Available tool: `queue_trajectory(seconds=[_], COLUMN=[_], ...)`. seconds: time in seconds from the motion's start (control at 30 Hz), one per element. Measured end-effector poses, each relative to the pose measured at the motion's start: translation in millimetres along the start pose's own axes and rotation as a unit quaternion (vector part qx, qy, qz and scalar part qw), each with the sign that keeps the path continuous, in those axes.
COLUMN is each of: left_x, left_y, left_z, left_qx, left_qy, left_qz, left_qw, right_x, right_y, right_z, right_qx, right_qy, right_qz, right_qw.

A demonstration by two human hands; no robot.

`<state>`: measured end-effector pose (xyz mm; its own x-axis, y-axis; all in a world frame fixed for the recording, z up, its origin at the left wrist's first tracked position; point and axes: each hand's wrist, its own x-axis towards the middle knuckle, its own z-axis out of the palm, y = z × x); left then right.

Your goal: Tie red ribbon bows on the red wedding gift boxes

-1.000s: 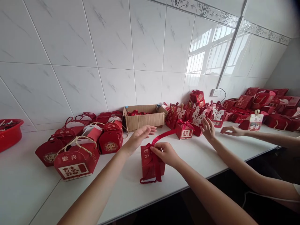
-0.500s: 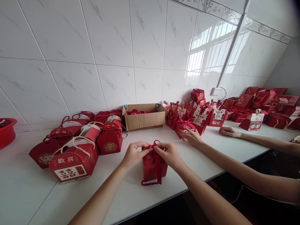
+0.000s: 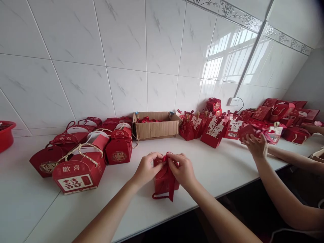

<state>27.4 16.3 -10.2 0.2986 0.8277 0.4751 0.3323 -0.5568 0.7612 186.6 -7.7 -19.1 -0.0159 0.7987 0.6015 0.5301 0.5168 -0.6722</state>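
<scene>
A small red gift box (image 3: 162, 180) stands on the white table in front of me, a twisted red cord at its base. On its top, a red ribbon (image 3: 171, 185) is looped, with one tail hanging down the front. My left hand (image 3: 150, 168) pinches the ribbon from the left, thumb against fingers. From the right, my right hand (image 3: 181, 168) pinches the ribbon's loop close to the other hand. My fingers partly hide the box top and the knot.
Red gift boxes with rope handles (image 3: 78, 172) stand at left. A cardboard box (image 3: 157, 130) holding red items sits by the tiled wall. Red bags (image 3: 212, 133) and more boxes line the right. A co-worker's hand (image 3: 255, 145) holds up a ribboned red box (image 3: 249, 131). A red basin (image 3: 6, 135) is far left.
The co-worker has lifted a ribboned box off the table and carried it to the right. My hands stay at the ribbon, my right fingers shifting slightly over the loop.
</scene>
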Motion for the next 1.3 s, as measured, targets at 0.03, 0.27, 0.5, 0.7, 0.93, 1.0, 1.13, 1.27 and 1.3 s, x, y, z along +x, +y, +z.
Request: queue_trajectory(seconds=[0.03,0.27,0.5,0.7,0.93,1.0,1.13,1.27,1.3], left_x=[0,1,0,0,0,0,-3,-4,-4], left_y=[0,3,4,7,10,9,10,15,15], left_z=[-0.3,-2.8,-3.8,-4.1,-2.8,-2.1,-2.9,-4.0,-4.0], left_qx=[0.006,0.056,0.062,0.062,0.069,0.070,0.073,0.095,0.098], left_qy=[0.003,0.021,0.008,-0.008,-0.009,-0.004,0.019,0.003,0.001], left_qz=[0.004,0.016,0.022,0.017,0.018,0.017,0.023,0.039,0.031], left_qw=[1.000,0.998,0.998,0.998,0.997,0.997,0.997,0.995,0.995], right_x=[0,1,5,8,10,9,5,3,3], right_y=[0,-2,0,-1,-2,-2,0,0,-1], right_z=[-1,-10,-10,-17,-18,-15,-8,-4,-4], right_qx=[-0.015,-0.035,0.009,0.169,0.233,0.269,0.305,0.280,0.276], right_qy=[-0.005,-0.068,-0.073,-0.150,-0.176,-0.171,-0.129,-0.110,-0.108], right_qz=[-0.014,0.005,0.109,0.237,0.234,0.232,0.237,0.229,0.228], right_qw=[1.000,0.997,0.991,0.945,0.927,0.919,0.913,0.926,0.928])
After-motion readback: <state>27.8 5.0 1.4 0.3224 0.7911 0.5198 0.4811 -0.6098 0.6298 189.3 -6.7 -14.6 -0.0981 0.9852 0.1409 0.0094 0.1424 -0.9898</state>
